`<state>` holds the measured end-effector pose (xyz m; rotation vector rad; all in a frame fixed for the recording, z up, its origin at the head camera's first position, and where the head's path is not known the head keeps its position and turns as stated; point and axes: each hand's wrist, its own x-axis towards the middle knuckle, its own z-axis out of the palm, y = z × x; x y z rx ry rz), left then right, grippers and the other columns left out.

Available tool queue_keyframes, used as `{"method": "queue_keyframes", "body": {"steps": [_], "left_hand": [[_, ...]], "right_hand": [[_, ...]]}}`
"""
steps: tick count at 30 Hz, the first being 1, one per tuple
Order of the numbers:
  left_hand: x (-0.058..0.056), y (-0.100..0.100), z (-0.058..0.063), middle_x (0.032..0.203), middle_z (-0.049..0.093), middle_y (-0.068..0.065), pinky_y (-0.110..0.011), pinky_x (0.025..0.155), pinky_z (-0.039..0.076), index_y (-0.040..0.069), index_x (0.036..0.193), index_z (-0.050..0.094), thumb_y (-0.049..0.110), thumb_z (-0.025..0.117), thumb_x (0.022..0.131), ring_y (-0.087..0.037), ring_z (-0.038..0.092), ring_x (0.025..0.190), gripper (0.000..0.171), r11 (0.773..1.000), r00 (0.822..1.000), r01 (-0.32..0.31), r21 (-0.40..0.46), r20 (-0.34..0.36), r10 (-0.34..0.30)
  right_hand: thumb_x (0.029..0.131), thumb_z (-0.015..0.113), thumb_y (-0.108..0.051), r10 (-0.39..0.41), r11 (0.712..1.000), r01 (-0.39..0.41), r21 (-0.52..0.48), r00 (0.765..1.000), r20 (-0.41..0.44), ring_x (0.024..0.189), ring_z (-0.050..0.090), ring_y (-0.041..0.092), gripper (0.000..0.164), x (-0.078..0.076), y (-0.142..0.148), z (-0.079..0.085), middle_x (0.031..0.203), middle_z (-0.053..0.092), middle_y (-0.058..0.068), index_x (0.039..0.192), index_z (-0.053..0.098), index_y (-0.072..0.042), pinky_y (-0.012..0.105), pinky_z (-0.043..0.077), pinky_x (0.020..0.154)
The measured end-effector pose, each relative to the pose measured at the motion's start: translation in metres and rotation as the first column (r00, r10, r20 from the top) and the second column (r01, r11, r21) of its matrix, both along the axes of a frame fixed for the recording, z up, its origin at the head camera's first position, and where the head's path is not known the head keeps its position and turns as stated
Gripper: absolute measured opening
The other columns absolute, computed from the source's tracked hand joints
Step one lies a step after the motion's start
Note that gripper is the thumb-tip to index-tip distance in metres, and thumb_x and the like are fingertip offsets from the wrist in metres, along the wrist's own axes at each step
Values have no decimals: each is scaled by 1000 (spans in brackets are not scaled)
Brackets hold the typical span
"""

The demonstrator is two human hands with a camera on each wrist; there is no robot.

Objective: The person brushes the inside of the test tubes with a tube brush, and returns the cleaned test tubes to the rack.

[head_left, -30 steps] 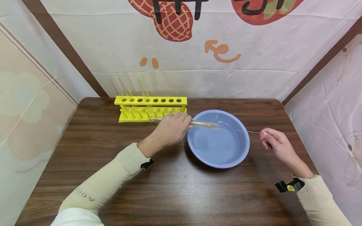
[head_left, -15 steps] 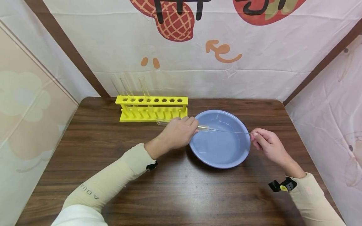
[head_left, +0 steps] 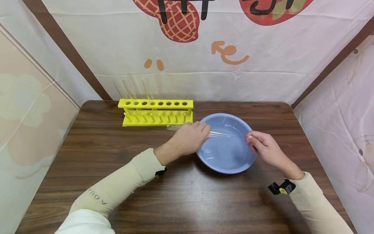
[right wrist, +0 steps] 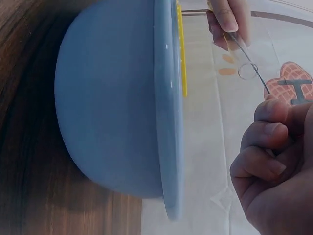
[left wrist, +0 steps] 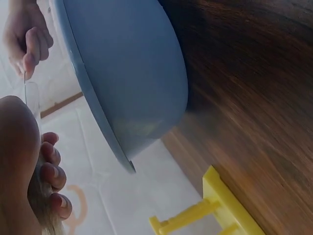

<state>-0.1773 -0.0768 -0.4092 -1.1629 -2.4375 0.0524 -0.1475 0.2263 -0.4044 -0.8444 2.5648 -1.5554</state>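
Note:
Above the basin, my left hand point(head_left: 190, 138) grips a clear glass test tube point(head_left: 173, 127), held nearly level with its mouth toward the right. My right hand point(head_left: 266, 148) pinches the twisted wire handle of a test tube brush point(right wrist: 261, 83), which runs into the tube's mouth. Pale bristles point(left wrist: 41, 208) show inside the tube behind the left fingers in the left wrist view; the hand hides part of them. Below both hands stands a round blue basin point(head_left: 225, 170) with what looks like water in it.
A yellow test tube rack point(head_left: 156, 104) stands at the back left of the brown wooden table point(head_left: 175, 201). Several of its holes hold nothing; clear test tubes point(head_left: 147, 89) stand upright toward its left end. A printed white cloth point(head_left: 263, 65) hangs behind.
My right hand has moved left toward the left hand, pushing the brush deeper into the test tube. My left hand has shifted slightly right with the tube.

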Motion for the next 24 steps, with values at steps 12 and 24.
{"method": "queue_keyframes", "body": {"steps": [12,24], "left_hand": [[-2,1,1,86,61,-4,-29,53,49,8,99,60,33,56,106,-21,63,73,26,1000,1000,10,3,-5,-10],[-2,4,3,95,63,-5,-29,58,49,10,106,63,33,58,104,-20,65,84,24,997,992,71,-6,-107,-71]], "right_hand": [[110,36,-13,-12,1000,10,9,972,233,50,42,16,37,2,-7,10,59,46,5,80,53,2,30,34,45],[102,22,-7,228,938,26,-346,708,669,50,14,17,31,-4,-2,14,57,28,-2,73,33,-8,35,6,49]]}}
